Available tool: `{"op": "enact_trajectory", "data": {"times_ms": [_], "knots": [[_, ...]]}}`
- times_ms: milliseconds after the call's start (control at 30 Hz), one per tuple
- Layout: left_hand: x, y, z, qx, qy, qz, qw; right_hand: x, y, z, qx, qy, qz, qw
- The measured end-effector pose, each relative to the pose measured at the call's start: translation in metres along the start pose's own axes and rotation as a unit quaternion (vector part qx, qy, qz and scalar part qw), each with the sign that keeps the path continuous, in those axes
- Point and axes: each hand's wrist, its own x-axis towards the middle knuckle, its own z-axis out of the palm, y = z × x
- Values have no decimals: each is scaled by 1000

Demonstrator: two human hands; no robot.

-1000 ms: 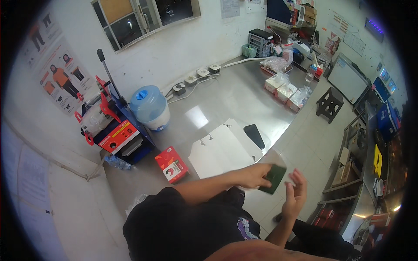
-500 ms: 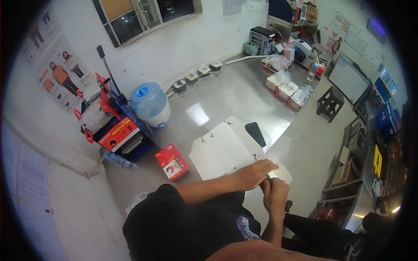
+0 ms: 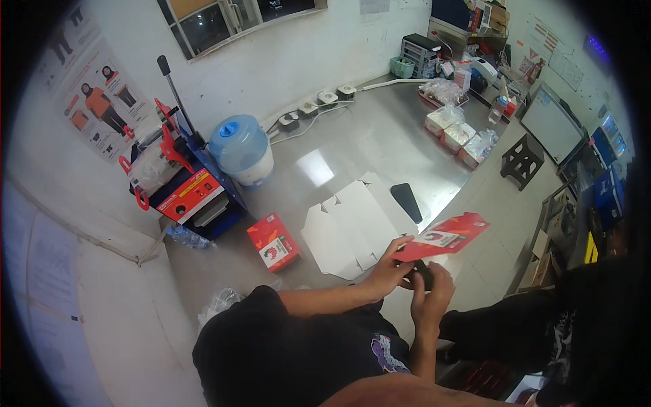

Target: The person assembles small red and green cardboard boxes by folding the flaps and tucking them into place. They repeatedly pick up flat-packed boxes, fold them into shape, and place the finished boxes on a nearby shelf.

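My left hand [image 3: 390, 273] grips the near edge of a red printed cardboard piece [image 3: 445, 236], held tilted up beyond the table's front edge. My right hand [image 3: 432, 296] is closed round a small dark object [image 3: 423, 273] just below the cardboard; its kind is hard to make out. The left fingers come close to that dark object. On the table beside my left forearm lie flat white unfolded carton sheets [image 3: 352, 227]. A black phone [image 3: 405, 203] rests at their right side. Left of the sheets sits a red box [image 3: 273, 242].
A red and blue sealing machine with a lever [image 3: 193, 193] stands at the left, beside a blue-lidded container [image 3: 241, 149]. Power sockets [image 3: 308, 108] line the wall. Wrapped boxes [image 3: 458, 136] sit far right, near a stool [image 3: 523, 161]. Dark clothing of another person [image 3: 522, 322] is at the right.
The cardboard has come up and turned, so its red printed side now faces me instead of white. My left hand has shifted from over my right hand to the cardboard's edge.
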Motion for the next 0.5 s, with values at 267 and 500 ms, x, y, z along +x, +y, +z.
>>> {"op": "enact_trajectory", "data": {"times_ms": [267, 500], "knots": [[-1, 3, 2, 155, -63, 42, 985, 0, -6, -6, 19, -134, 33, 990], [6, 0, -25, 132, 1, -84, 988, -23, 26, -21, 102, 107, 108, 983]]}}
